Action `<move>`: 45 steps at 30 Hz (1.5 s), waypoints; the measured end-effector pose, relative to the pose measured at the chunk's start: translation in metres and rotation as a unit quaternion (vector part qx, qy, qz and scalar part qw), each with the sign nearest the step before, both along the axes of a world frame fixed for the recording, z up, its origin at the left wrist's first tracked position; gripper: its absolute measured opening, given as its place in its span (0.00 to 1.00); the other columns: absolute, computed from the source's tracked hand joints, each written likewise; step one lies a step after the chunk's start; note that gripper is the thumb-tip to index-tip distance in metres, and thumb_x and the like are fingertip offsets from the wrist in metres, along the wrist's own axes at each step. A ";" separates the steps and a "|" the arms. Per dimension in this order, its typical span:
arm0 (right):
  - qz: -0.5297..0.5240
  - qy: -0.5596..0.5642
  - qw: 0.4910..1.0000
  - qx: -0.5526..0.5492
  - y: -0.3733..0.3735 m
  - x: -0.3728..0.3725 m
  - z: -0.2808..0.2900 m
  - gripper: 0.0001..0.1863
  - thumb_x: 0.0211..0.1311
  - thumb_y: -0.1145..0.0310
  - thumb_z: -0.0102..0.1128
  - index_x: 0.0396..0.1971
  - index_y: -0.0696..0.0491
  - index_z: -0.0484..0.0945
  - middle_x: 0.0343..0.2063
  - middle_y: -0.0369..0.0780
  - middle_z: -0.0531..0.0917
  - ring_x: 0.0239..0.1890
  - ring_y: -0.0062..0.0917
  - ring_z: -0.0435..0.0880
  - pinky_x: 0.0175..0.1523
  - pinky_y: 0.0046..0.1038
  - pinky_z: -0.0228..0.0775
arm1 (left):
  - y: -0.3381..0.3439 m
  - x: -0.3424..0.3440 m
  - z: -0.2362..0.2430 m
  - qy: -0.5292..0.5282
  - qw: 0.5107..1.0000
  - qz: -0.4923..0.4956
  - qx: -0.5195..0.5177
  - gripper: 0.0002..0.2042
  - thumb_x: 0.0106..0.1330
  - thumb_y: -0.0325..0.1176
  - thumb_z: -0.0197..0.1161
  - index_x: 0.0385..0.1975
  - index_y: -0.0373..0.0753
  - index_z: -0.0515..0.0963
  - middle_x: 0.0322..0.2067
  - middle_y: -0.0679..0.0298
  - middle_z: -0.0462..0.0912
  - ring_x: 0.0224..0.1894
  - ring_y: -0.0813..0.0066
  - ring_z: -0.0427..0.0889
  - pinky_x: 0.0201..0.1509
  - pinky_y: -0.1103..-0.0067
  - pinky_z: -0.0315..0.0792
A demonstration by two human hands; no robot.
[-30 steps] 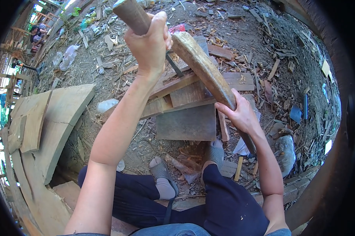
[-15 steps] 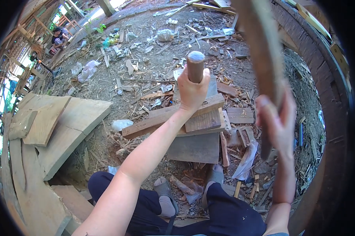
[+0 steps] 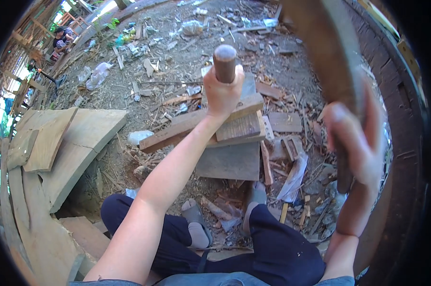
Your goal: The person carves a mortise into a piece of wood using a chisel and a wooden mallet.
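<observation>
My left hand [image 3: 221, 95] grips a round brown wooden handle [image 3: 224, 62] that stands upright over a stack of grey wooden planks [image 3: 234, 128] on the dirt ground. My right hand [image 3: 356, 143] is raised at the right, blurred, and holds a long curved piece of brown wood [image 3: 330, 57] that reaches up past the top edge. I sit low with dark trousers, and my feet in grey sandals [image 3: 196, 224] rest just in front of the planks.
Curved pale boards [image 3: 58, 148] lie at the left. Wood scraps, chips and plastic litter [image 3: 98, 74] cover the ground. A dark curved timber wall [image 3: 396, 95] runs along the right. A person [image 3: 60, 38] sits far off at the upper left.
My right hand has lifted the long curved wood off the planks and swung it high at the right. My left hand has lowered the handle from overhead to the planks.
</observation>
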State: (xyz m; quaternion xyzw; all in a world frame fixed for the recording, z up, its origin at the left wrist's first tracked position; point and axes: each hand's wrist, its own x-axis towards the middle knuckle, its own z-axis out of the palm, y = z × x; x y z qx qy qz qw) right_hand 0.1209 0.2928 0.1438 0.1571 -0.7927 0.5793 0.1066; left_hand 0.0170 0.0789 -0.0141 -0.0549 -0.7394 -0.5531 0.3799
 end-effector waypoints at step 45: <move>0.086 -0.217 0.905 0.357 -0.010 -0.066 -0.186 0.29 0.61 0.50 0.59 0.51 0.59 0.67 0.34 0.61 0.83 0.42 0.57 0.83 0.49 0.52 0.72 | -0.017 0.045 -0.029 -0.020 0.990 -0.063 -0.128 0.11 0.61 0.30 0.68 0.23 0.41 0.71 0.16 0.65 0.75 0.16 0.73 0.76 0.17 0.79 0.68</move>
